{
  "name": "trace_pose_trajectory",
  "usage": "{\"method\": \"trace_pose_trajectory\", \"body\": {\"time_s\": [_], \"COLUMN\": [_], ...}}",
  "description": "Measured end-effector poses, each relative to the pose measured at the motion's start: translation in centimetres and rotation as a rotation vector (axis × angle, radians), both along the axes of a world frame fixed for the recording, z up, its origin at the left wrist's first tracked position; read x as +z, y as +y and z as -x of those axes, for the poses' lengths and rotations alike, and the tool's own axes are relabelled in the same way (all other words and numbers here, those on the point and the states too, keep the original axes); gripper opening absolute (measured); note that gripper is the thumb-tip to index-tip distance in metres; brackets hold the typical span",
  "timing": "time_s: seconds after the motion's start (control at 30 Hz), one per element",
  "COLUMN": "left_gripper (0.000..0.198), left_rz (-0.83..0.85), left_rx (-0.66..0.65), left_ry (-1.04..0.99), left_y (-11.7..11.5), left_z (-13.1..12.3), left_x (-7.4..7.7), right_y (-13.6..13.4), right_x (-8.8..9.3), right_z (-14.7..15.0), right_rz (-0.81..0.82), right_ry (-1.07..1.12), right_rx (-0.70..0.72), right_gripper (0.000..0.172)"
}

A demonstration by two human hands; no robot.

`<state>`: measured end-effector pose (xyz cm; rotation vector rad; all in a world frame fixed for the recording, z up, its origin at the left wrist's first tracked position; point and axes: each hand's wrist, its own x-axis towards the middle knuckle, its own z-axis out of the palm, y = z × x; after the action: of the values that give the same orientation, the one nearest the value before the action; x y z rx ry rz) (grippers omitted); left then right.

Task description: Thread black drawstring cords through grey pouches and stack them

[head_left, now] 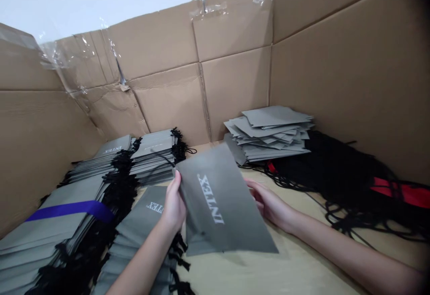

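Observation:
A flat grey bag point(221, 205) printed with white INTEX letters is held up between both hands over the tan table point(302, 268). My left hand point(173, 207) is closed on its left edge, thumb on top. My right hand point(268, 203) grips its right edge, fingers partly hidden behind the bag. Just under my left hand lies a stack of the same grey bags point(141, 227) with black cords along one side.
More stacks of grey bags point(60, 223) with black cords fill the left, one bound by a blue band point(72, 209). A loose pile of grey bags point(268, 133) sits at the back. Black cords with red ties point(352, 183) lie right. Cardboard walls point(336, 71) enclose the table.

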<state>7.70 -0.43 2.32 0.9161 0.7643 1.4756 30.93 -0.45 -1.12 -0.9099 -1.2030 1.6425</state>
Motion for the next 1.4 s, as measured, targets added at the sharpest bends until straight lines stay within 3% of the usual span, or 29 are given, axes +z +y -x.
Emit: {"method": "trace_pose_trajectory", "body": {"time_s": [0.07, 0.13, 0.23, 0.33, 0.4, 0.5, 0.57, 0.67, 0.97, 1.07, 1.2, 1.4], "left_gripper": [0.037, 0.033, 0.031, 0.027, 0.029, 0.031, 0.028, 0.026, 0.031, 0.030, 0.033, 0.034], "left_rz": [0.162, 0.236, 0.197, 0.110, 0.102, 0.122, 0.077, -0.015, 0.008, -0.041, -0.165, -0.185], "left_rx": [-0.057, -0.204, -0.484, -0.656, -0.732, -0.814, -0.824, -0.800, -0.732, -0.707, -0.577, -0.477], "left_ry": [0.082, 0.233, 0.421, 0.549, 0.568, 0.557, 0.598, 0.685, 0.735, 0.767, 0.892, 0.942], "left_y": [0.3, 0.0, -0.8, -1.5, -1.8, -2.1, -2.1, -1.9, -2.0, -2.0, -2.0, -1.8], "left_z": [1.2, 2.0, 2.3, 1.7, 1.1, 0.3, -0.1, -0.5, -1.2, -1.4, -1.5, -1.5], "left_x": [0.8, 1.4, 1.6, 1.0, 0.4, -0.5, -1.0, -1.6, -2.4, -2.5, -2.3, -2.2], "right_y": [-0.1, -0.1, -0.3, -1.0, -1.5, -2.2, -2.3, -2.2, -1.6, -1.2, -1.2, -0.9], "right_x": [0.0, 0.0, 0.3, 0.7, 1.1, 1.6, 1.7, 1.3, -0.1, -0.3, 0.1, 0.3], "right_z": [0.3, 0.5, 0.6, 0.9, 1.0, 0.8, 0.6, 0.4, 1.0, 0.7, 0.5, 0.7], "right_rz": [0.010, 0.013, -0.028, -0.098, -0.222, -0.527, -0.665, -0.723, -0.863, -0.724, -0.434, -0.364], "right_ry": [0.063, 0.076, 0.001, -0.177, -0.369, -0.687, -0.837, -0.935, -0.899, -0.850, -0.534, -0.433], "right_rx": [-0.041, -0.043, 0.043, 0.171, 0.190, 0.111, 0.089, 0.150, 0.201, 0.187, 0.224, 0.119], "right_gripper": [0.027, 0.025, 0.030, 0.043, 0.048, 0.047, 0.044, 0.036, 0.018, 0.015, 0.015, 0.026]}}
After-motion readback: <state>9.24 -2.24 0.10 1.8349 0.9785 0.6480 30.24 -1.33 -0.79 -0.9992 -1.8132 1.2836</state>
